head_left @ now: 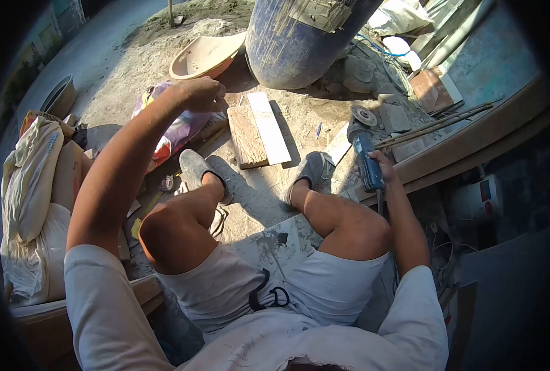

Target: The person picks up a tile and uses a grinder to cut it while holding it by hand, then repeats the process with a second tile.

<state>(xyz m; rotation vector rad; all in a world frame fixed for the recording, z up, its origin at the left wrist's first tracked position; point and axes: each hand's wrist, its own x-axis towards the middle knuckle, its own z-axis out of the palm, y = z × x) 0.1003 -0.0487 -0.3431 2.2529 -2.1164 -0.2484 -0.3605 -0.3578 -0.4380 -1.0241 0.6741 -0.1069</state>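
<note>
My right hand (381,167) is wrapped round the blue angle grinder (366,162), whose disc (363,115) points away from me at the right. My left hand (204,94) is raised at the upper left of the wooden block, its fingers curled; whether anything is between them is too small to tell. Below and right of it, a white strip of tile (269,128) lies along the right side of the brown wooden block (248,137), on the ground beyond my feet. A blue pen-like item (318,130) lies to the right of the strip.
A big blue barrel (296,46) stands ahead, beside a shallow tan basin (204,55). White sacks (30,185) are piled at the left. Thin rods (439,123) and a wooden ledge (473,136) run along the right. A colourful bag (185,127) lies under my left forearm.
</note>
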